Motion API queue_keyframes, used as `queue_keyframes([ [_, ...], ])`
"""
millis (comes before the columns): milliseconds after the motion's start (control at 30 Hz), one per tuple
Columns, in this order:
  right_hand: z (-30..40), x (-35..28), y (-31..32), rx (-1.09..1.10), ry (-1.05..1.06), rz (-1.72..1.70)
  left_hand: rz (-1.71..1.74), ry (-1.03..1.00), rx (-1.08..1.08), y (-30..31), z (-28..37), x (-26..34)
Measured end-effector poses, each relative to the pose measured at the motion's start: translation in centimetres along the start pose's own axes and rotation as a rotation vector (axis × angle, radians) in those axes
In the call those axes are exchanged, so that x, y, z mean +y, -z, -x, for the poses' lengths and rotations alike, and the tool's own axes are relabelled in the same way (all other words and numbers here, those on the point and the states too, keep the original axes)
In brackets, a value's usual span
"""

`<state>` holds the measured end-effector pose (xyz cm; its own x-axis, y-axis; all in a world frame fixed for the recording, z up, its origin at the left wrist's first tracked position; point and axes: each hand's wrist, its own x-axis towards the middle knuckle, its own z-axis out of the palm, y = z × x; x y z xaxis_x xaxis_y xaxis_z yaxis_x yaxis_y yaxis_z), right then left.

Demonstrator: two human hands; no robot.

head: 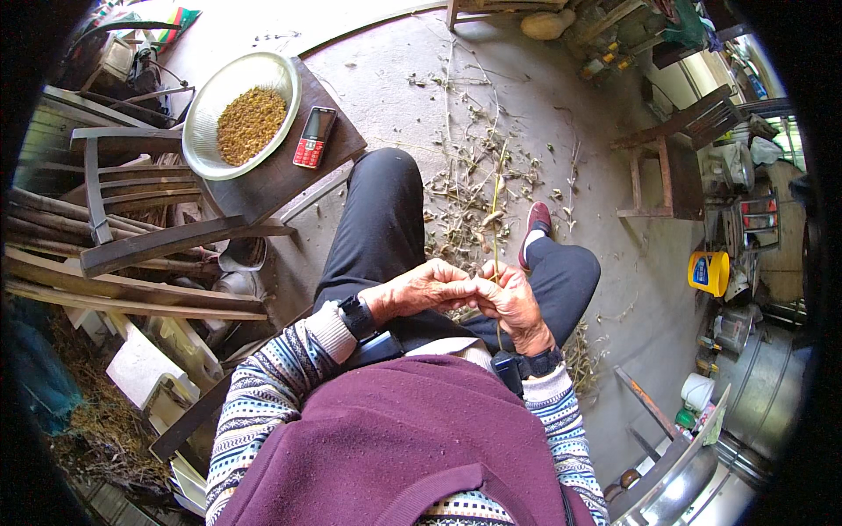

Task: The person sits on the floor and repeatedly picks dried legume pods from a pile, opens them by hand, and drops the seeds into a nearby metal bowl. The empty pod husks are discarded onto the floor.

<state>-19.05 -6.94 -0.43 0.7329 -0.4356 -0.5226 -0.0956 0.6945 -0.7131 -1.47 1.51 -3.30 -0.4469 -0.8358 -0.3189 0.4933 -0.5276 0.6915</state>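
My right hand [516,302] is closed around a long dry plant stalk [496,197], which stands up past my fingers and carries a few withered pods. Its lower end shows beneath the hand. My left hand [421,289] meets the right one, its thumb and fingertips drawn together against the right fingers. Whether a pod or seed is pinched there is hidden by the fingers. Dry stalks and pods [467,177] lie scattered on the concrete floor beyond my knees. To the left, a pale plastic basin [293,85] contains many small yellow-brown seeds or beans [253,125].
The basin and a red mobile phone [314,139] rest on a dark wooden surface [342,141]. Chair slats [148,187] and wooden poles crowd the left. On the right are a small wooden chair [664,171], a yellow bucket [709,273] and a metal basin [684,483].
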Motion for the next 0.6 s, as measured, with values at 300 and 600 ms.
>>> queue_keyframes([
  [300,0.3,-0.7,-0.4,0.136,-0.003,0.277,0.061,0.063,-0.052,0.5,-0.1,-0.8],
  [600,-0.1,0.7,0.0,0.322,0.164,0.609,-0.023,0.033,-0.054,0.8,-0.4,-1.1],
])
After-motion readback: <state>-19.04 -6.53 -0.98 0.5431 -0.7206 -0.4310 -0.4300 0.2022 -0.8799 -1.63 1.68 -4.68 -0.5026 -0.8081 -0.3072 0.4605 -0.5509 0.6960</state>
